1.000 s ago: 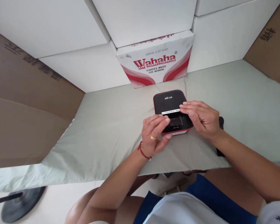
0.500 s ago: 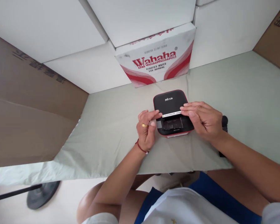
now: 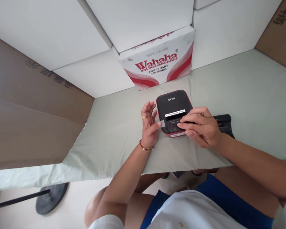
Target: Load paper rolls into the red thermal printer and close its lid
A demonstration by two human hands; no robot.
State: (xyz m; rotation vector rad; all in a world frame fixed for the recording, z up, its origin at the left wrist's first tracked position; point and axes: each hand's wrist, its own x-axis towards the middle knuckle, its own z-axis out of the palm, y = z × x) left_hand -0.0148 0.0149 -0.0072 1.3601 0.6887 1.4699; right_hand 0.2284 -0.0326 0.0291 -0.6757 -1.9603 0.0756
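Observation:
A small black box with a red rim (image 3: 173, 101) lies on the pale green cloth of the table (image 3: 116, 133). It bears a white label strip (image 3: 175, 113). My left hand (image 3: 149, 125) is beside its left edge, thumb and forefinger pinching a small pale tab (image 3: 162, 123), the other fingers spread upward. My right hand (image 3: 200, 127) rests on the near right part of the box, fingers curled and pressed onto its dark recessed front.
A white and red "Wahaha" carton (image 3: 158, 62) stands behind the box among white cartons. Brown cardboard (image 3: 26, 111) walls the left side. A black object (image 3: 222, 122) lies behind my right wrist. A round black stand base (image 3: 51, 197) sits on the floor.
My left hand left the box's near corner and now pinches a tab at its left side. My right hand slid from the label strip down onto the box's front.

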